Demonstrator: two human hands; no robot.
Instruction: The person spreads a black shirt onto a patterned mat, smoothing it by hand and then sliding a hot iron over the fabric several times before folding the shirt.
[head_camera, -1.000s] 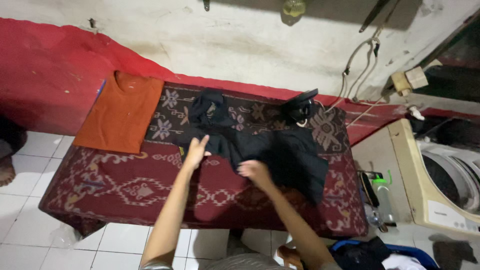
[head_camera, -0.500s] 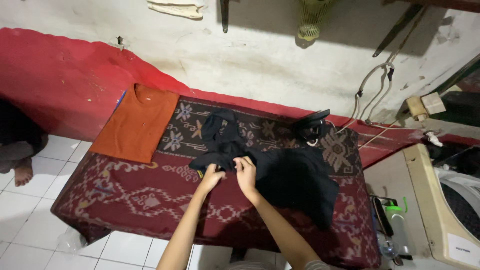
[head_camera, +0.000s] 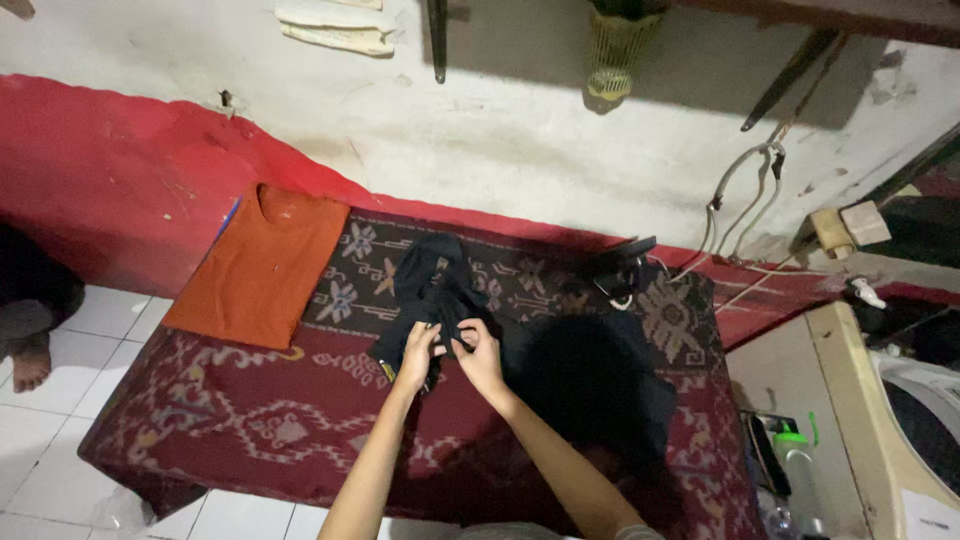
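A black garment (head_camera: 560, 375) lies crumpled across a table draped in a dark red patterned cloth (head_camera: 250, 420). My left hand (head_camera: 418, 352) and my right hand (head_camera: 480, 355) sit close together near the table's middle, both pinching the garment's left part, a bunched sleeve or edge. To the far left an orange T-shirt (head_camera: 262, 265) lies folded flat on the table's corner, apart from both hands.
A black clothes iron (head_camera: 620, 268) stands at the table's far edge by the white-and-red wall, cords hanging behind it. A cream washing machine (head_camera: 880, 420) and a bottle (head_camera: 797, 460) stand to the right. A person's foot (head_camera: 30, 365) rests on the white tiles at left.
Both hands came together from apart and closed on the garment's left part. The garment's left side has bunched up toward the table's middle.
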